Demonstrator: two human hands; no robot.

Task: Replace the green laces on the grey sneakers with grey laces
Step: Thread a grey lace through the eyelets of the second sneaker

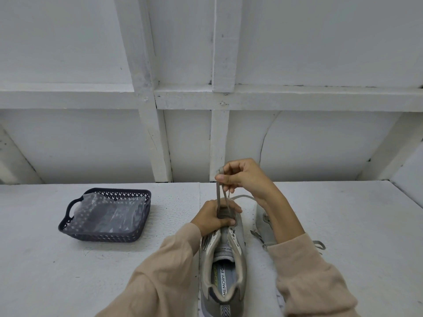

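Note:
A grey sneaker (pixel 225 268) lies on the white table (pixel 160 259) with its heel toward me and its toe pointing away. My left hand (pixel 214 217) grips the front of the sneaker, its fingers curled over the lace area. My right hand (pixel 242 177) is raised above the toe and pinches a grey lace (pixel 220 196), whose two strands run taut down into the eyelets. A second grey sneaker (pixel 265 227) lies to the right, mostly hidden behind my right forearm. No green lace is visible.
A dark plastic basket (pixel 68 227) with a clear plastic bag (pixel 107 213) inside stands on the table to the left. A white panelled wall (pixel 206 99) rises just behind the table.

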